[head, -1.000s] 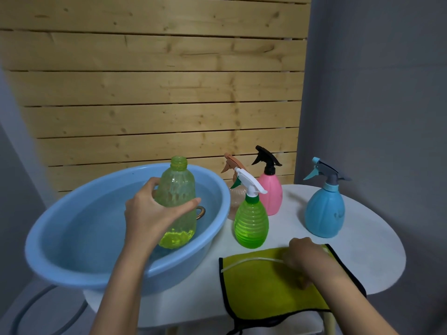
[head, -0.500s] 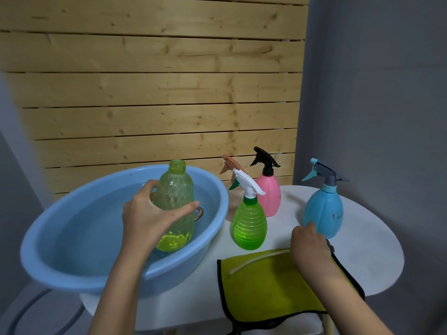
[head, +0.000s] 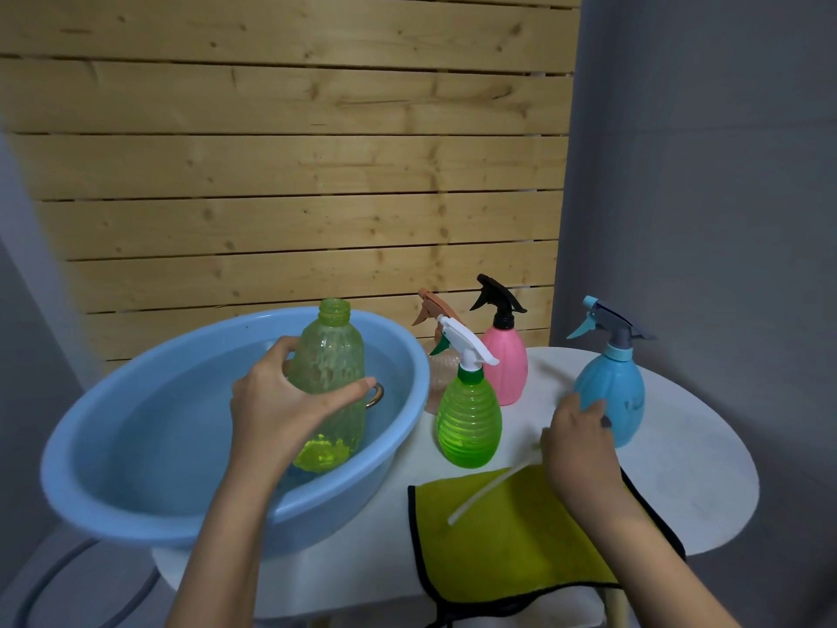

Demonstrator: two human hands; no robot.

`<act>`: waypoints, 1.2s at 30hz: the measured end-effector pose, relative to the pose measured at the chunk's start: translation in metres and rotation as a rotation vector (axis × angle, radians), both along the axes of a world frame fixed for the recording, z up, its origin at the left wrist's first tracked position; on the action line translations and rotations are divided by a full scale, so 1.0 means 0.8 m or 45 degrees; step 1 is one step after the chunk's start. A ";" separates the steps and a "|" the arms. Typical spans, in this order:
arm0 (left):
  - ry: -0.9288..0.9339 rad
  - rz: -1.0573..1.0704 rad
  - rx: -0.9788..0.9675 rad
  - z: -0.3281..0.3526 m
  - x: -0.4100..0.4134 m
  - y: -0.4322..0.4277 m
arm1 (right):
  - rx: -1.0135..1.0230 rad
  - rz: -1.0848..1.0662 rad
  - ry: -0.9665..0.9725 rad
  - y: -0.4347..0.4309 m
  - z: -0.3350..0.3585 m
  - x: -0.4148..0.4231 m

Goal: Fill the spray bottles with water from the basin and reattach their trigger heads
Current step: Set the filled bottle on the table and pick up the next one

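Up close, the right hand [head: 577, 446] over the yellow cloth [head: 507, 550] is curled round the top of a dip tube [head: 491, 487], trigger head hidden. The left hand [head: 276, 414] grips the open green bottle [head: 328, 355] upright in the basin [head: 113, 491], and it looks barely filled. The other four bottles [head: 469, 423] behind already wear triggers.

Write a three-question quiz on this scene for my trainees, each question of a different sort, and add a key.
1. True or false: the green bottle gripped by the left hand over the basin wears a trigger head.
2. Pick one: how many bottles standing on the table wear trigger heads? A two, B four, C six.
3. Fill in: the right hand holds a white tube above the ____ cloth.
Key: 1 false, its neck is open. 2 B: ribbed green bottle, pink bottle, blue bottle, peach bottle. 3 yellow.
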State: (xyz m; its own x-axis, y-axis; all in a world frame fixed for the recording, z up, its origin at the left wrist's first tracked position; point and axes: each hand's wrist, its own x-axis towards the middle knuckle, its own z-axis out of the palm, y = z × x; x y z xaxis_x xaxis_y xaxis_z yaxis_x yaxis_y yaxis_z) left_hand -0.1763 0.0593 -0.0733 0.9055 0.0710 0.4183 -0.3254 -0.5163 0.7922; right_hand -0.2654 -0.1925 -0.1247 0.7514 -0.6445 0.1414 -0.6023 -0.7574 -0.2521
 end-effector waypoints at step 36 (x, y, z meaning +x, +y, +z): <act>0.024 0.030 -0.023 0.003 -0.005 0.001 | 0.768 0.300 -1.335 0.039 0.069 0.065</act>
